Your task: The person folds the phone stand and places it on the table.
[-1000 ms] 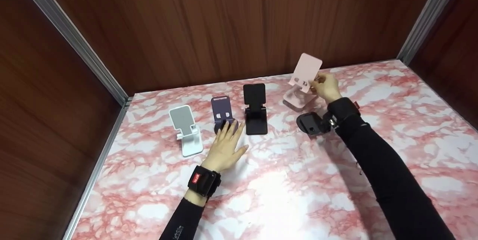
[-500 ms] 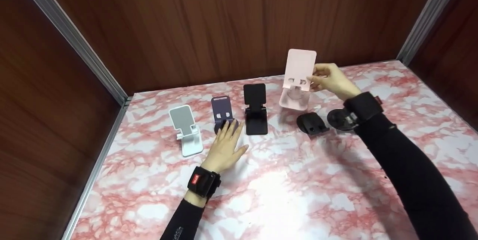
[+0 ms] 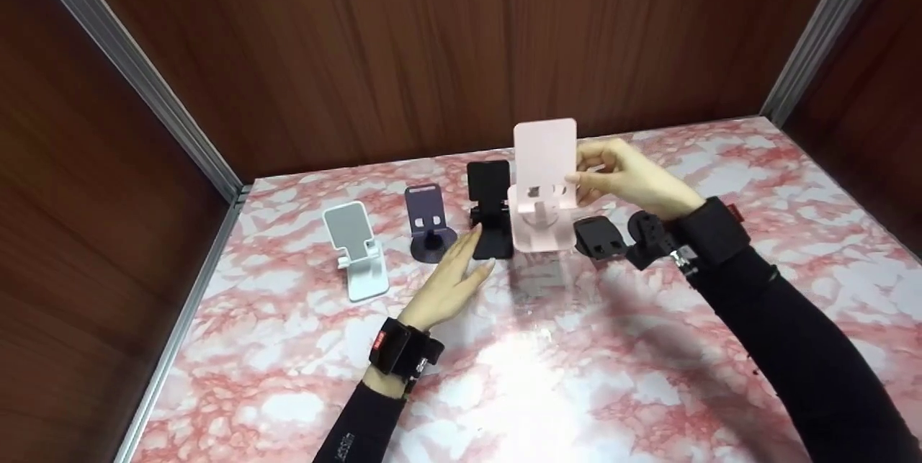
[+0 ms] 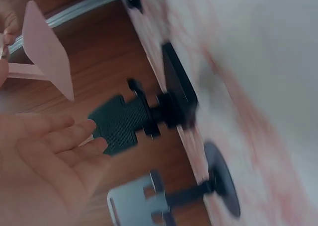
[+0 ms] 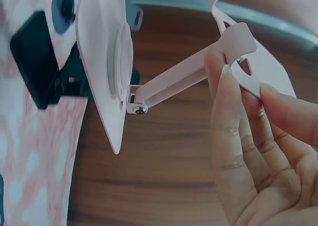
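red-marbled table point(image 3: 274, 369) beneath pink stand point(image 3: 545, 155), dark wood-grain wall point(image 3: 374, 52) behind.

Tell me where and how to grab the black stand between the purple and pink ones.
I'd pinch the upper plate of the black stand by its left edge from the side of the left hand. The plate rises above its base with that edge exposed, while the pink stand, in the right hand, looks close to the right one.

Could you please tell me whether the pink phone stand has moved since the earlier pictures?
Yes: in the head view, the pink phone stand has moved left, toward the upright black phone stand.
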Tool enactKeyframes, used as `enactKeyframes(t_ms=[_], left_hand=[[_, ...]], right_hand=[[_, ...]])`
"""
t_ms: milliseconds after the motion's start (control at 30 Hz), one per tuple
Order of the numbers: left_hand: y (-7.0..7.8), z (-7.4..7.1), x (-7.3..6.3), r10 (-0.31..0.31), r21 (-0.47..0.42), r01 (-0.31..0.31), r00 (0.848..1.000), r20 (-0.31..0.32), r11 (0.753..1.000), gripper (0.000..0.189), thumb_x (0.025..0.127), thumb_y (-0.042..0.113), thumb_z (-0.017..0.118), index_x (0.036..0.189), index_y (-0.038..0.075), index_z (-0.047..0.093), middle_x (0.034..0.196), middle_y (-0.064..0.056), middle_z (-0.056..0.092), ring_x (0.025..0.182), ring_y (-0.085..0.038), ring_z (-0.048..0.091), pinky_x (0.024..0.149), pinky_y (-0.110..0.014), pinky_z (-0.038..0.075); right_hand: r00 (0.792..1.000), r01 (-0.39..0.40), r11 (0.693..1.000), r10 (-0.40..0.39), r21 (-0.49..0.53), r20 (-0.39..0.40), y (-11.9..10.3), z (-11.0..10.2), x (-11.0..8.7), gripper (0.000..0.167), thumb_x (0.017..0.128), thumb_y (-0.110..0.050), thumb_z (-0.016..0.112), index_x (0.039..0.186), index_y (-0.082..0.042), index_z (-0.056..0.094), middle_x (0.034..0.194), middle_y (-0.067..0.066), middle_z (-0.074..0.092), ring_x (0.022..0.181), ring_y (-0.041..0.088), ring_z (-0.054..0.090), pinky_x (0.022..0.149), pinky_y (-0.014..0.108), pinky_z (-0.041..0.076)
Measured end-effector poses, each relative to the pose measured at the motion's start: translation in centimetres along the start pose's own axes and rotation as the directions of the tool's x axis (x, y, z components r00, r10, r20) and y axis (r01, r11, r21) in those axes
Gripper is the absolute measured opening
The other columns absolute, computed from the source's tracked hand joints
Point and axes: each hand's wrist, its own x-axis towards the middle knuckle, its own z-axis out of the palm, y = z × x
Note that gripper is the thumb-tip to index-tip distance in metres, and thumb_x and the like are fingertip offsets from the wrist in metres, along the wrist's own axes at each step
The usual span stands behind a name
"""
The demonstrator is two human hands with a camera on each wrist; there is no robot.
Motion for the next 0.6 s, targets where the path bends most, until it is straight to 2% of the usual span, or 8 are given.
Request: enactKeyframes(t_ms=[67, 100, 133, 233, 300, 333, 467, 600], left_hand=[[0.9, 0.0, 0.1, -0.013, -0.101, 0.014, 1.000, 0.004, 0.995, 0.083, 0.115, 0.064, 0.047, 0.180, 0.020, 0.019, 0.183, -0.003, 0.025, 0.168, -0.027, 0.024, 0.137, -0.053, 0.021], [0.6, 0.3, 0.3, -0.015, -0.160, 0.015, 1.000, 0.005, 0.987, 0.082, 0.115, 0.060, 0.050, 0.179, 0.019, 0.020, 0.182, -0.005, 0.028, 0.167, -0.028, 0.028, 0.137, -0.051, 0.024], [1.9, -0.1, 0.2, -0.014, -0.240, 0.018, 1.000, 0.017, 0.971, 0.081, 0.116, 0.054, 0.052, 0.179, 0.014, 0.020, 0.181, -0.010, 0.030, 0.166, -0.030, 0.031, 0.136, -0.050, 0.027], [6.3, -1.4, -0.5, -0.013, -0.456, 0.040, 0.998, 0.063, 0.889, 0.074, 0.118, 0.030, 0.052, 0.175, -0.003, 0.018, 0.177, -0.027, 0.031, 0.161, -0.041, 0.039, 0.132, -0.049, 0.035], [8.9, -2.2, -1.1, -0.043, -0.587, 0.089, 0.995, 0.092, 0.805, 0.070, 0.117, 0.017, 0.052, 0.172, -0.009, 0.018, 0.173, -0.034, 0.033, 0.157, -0.047, 0.043, 0.130, -0.049, 0.040], [11.0, -3.0, -1.6, -0.071, -0.633, 0.124, 0.991, 0.109, 0.764, 0.068, 0.115, 0.011, 0.052, 0.171, -0.011, 0.020, 0.171, -0.036, 0.036, 0.154, -0.048, 0.047, 0.128, -0.051, 0.043], [12.4, -3.0, -1.8, -0.173, -0.700, 0.187, 0.981, 0.092, 0.689, 0.063, 0.108, -0.005, 0.057, 0.165, -0.015, 0.032, 0.154, -0.038, 0.056, 0.133, -0.044, 0.067, 0.114, -0.045, 0.058], [12.5, -2.7, -1.7, -0.228, -0.736, 0.196, 0.972, 0.057, 0.649, 0.060, 0.103, -0.014, 0.060, 0.159, -0.016, 0.038, 0.144, -0.040, 0.062, 0.121, -0.037, 0.074, 0.102, -0.037, 0.064]], right_hand=[[1.000, -0.001, 1.000, 0.000, 0.007, 0.011, 0.0, 0.7, -0.2, 0.008, 0.108, 0.009, 0.061, 0.108, 0.017, 0.064, 0.094, 0.003, 0.073, 0.078, 0.013, 0.072, 0.077, 0.030, 0.067], [1.000, -0.006, 1.000, 0.005, 0.013, 0.017, 0.0, 1.0, -0.3, 0.008, 0.108, 0.009, 0.061, 0.107, 0.017, 0.064, 0.094, 0.003, 0.073, 0.078, 0.013, 0.071, 0.077, 0.030, 0.067], [1.000, -0.011, 1.000, 0.011, 0.020, 0.019, 0.0, 1.3, -0.3, 0.008, 0.108, 0.009, 0.061, 0.107, 0.016, 0.063, 0.093, 0.003, 0.073, 0.078, 0.013, 0.071, 0.078, 0.030, 0.067], [0.999, -0.014, 0.999, 0.013, 0.031, 0.031, 0.1, 2.1, -0.6, 0.009, 0.109, 0.007, 0.061, 0.106, 0.016, 0.064, 0.093, 0.003, 0.073, 0.079, 0.012, 0.071, 0.079, 0.029, 0.067], [0.999, -0.005, 1.000, 0.004, 0.024, 0.038, 0.2, 2.6, -0.7, 0.011, 0.109, 0.006, 0.062, 0.104, 0.016, 0.064, 0.091, 0.004, 0.073, 0.078, 0.012, 0.072, 0.079, 0.028, 0.066], [0.999, 0.002, 1.000, -0.003, 0.022, 0.041, 0.2, 2.8, -0.7, 0.012, 0.109, 0.006, 0.063, 0.104, 0.016, 0.063, 0.091, 0.004, 0.073, 0.079, 0.012, 0.072, 0.079, 0.028, 0.066], [0.998, 0.032, 0.999, -0.034, 0.024, 0.057, 0.6, 3.6, -0.9, 0.013, 0.109, 0.006, 0.062, 0.102, 0.017, 0.062, 0.091, 0.004, 0.073, 0.079, 0.013, 0.072, 0.077, 0.028, 0.066], [0.997, 0.044, 0.997, -0.047, 0.064, 0.056, 1.1, 4.2, -0.8, 0.014, 0.109, 0.006, 0.061, 0.100, 0.018, 0.061, 0.089, 0.003, 0.073, 0.078, 0.012, 0.073, 0.075, 0.028, 0.066]])
